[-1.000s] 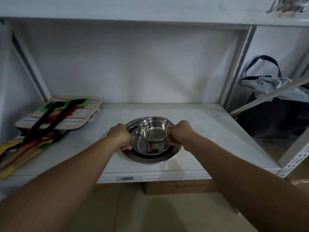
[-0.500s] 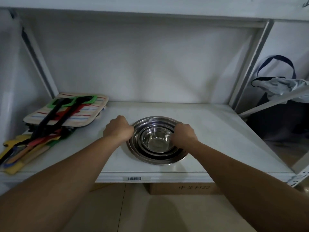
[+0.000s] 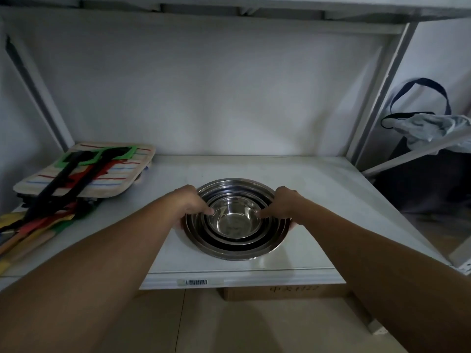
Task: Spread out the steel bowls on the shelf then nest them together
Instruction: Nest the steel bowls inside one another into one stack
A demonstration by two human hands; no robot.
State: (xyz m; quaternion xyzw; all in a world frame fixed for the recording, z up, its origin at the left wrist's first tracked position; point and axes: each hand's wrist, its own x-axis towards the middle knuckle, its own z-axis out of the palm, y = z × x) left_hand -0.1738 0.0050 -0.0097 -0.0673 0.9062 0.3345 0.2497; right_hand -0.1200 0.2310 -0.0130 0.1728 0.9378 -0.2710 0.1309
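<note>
Steel bowls (image 3: pixel 235 220) glossy, mirror-polished; shelf (image 3: pixel 318 189) smooth, matt white; striped pad (image 3: pixel 86 171) soft cloth.

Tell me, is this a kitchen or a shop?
Probably a storeroom or shop shelf, not a kitchen: a metal shelf with a barcode label, a cardboard box underneath, and nested steel bowls beside stacked pot holders.

Two bare forearms lead to the left hand (image 3: pixel 190 203) and right hand (image 3: pixel 283 204). No sleeves, gloves, rings or watch show on either. Short nails cannot be made out; the fingers look plain.
</note>
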